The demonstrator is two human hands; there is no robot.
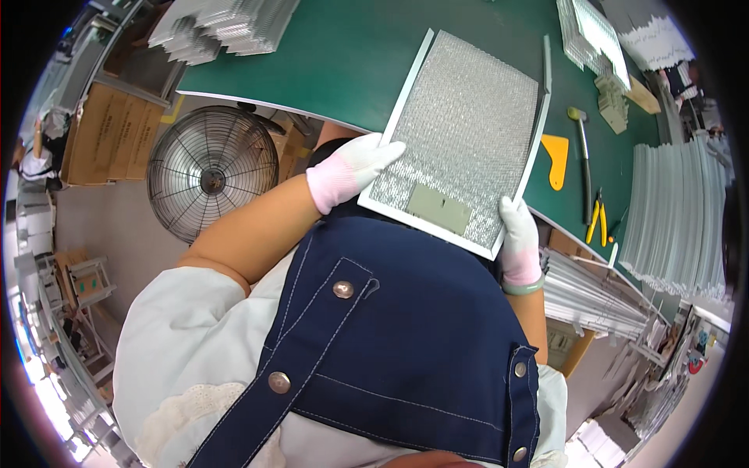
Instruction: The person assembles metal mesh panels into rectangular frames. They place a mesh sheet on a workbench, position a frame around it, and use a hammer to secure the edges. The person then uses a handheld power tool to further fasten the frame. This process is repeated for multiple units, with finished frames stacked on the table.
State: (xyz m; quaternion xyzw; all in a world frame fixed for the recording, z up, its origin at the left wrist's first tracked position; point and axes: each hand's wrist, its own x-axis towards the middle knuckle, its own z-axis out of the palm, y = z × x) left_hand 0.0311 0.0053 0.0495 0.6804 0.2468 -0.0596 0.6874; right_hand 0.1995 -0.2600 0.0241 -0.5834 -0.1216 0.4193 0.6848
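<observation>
A metal mesh filter panel [468, 109] lies partly on the green table and juts over its near edge toward my body. Pale metal rails line its left, right and near sides; at the far end the side rails stand apart from the mesh. A grey-green rectangular plate [440, 209] sits on the mesh by the near rail. My left hand [357, 167], in a white and pink glove, is closed on the left rail, thumb over the mesh. My right hand [520, 240], gloved alike, grips the right rail near the near corner. Fingers underneath are hidden.
On the green table [328, 78] lie a yellow scraper [555, 161], a hammer [583, 156] and yellow-handled pliers [598, 221]. Stacked mesh sheets [226, 27] stand far left, and metal strips [675, 218] at right. A floor fan [212, 175] stands left of the table.
</observation>
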